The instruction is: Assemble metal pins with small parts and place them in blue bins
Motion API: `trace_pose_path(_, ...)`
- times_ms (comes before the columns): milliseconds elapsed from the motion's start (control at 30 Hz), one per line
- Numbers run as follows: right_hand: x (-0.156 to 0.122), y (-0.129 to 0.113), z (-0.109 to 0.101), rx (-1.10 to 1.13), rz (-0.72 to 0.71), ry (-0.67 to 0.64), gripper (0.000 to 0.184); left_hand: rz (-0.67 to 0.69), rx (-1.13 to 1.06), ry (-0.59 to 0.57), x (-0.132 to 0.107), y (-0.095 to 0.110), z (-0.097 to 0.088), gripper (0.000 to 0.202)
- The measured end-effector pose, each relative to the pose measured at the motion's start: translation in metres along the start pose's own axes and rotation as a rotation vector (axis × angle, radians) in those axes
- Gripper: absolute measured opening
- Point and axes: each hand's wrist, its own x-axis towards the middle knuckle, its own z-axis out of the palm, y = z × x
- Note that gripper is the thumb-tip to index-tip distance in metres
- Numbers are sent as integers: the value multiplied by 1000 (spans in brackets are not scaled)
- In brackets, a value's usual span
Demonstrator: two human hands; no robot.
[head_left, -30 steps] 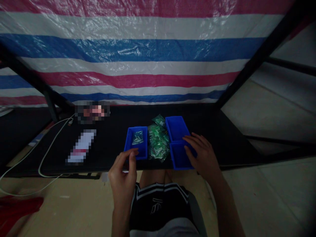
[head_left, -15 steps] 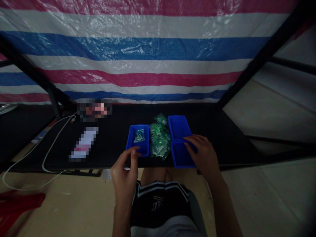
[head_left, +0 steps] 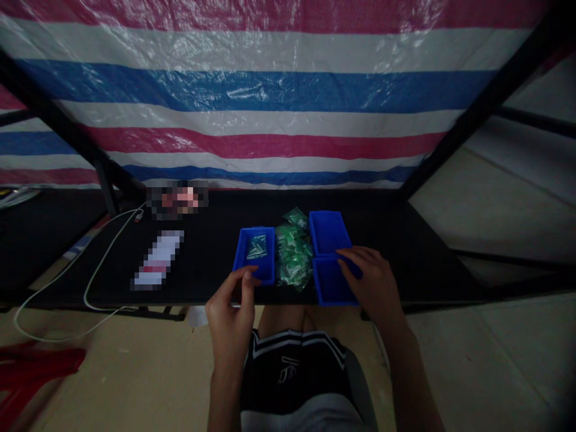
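My left hand (head_left: 228, 307) is at the near edge of the left blue bin (head_left: 266, 271), thumb and fingers apart and nothing visible in them. Inside that bin lies a small clear packet (head_left: 257, 246) with greenish contents. My right hand (head_left: 378, 285) rests over the near right blue bin (head_left: 327, 283), fingers spread and curved across its right side, the fingertips by the edge shared with the far right blue bin (head_left: 327, 231). Both right bins show bare blue floors where visible. Between the bins lies a heap of green-tinted plastic packets (head_left: 293, 257).
Everything stands on a black table (head_left: 216, 252). To the left are a blurred-out pale object (head_left: 158, 259), another blurred item (head_left: 180, 199) and a white cable (head_left: 95, 270). A striped plastic sheet (head_left: 270, 90) hangs behind, between dark frame posts. A red stool-like object (head_left: 40, 372) is at lower left.
The whole view has shifted slightly, so things sit a little further right. Both hands keep nearly the same pose and place relative to the bins.
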Motion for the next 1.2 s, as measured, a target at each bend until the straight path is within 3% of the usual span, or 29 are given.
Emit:
trace_pose_path(233,19,-16,-9,-38,-16,111,24,-7,-16,32,-1,-1,-1,36)
trace_pose_path(467,62,-72,9,-37,-169,-120,7,36,-13,37,-3,8,1,35)
trace_pose_path(633,66,-78,25,-90,-156,-145,12,10,-54,31,-5,5,-1,36)
trace_pose_path(800,66,-83,22,-75,-144,-84,17,-8,-87,30,-8,4,-1,36)
trace_pose_path(900,66,-93,9,24,-74,34,15,-11,-110,22,-9,7,1,36)
trace_pose_path(1033,55,-114,-12,370,112,205,14,-45,-217,-41,-9,9,8,36)
trace_pose_path(1200,16,-133,-18,887,463,158,22,-173,-488,-254,-11,13,16,50)
